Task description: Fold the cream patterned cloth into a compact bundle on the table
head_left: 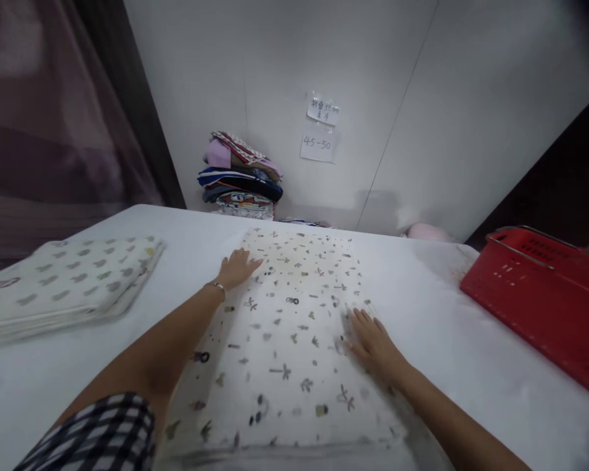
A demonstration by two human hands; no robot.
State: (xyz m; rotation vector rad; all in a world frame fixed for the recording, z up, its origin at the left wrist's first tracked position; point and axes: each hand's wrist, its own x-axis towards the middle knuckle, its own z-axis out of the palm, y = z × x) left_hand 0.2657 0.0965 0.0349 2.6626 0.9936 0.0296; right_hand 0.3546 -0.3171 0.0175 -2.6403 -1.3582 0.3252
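A long white cloth (294, 340) with small printed palm trees and figures lies in front of me, running from the near edge towards the far edge of the table. Its left and right sides look folded inward. My left hand (238, 268) rests on the cloth's far left edge, fingers stretched out and palm down, with a bracelet at the wrist. Lower on the right edge lies my right hand (373, 340), flat and slightly blurred, its fingers extended. Neither hand grips the fabric.
On the left of the white table (422, 281) lies a folded cloth (73, 281) with grey prints. A red basket (540, 301) stands at the right. Folded textiles (243, 176) are stacked beyond the far edge, by a wall with paper signs (318, 142). A pink object (427, 232) shows behind the table.
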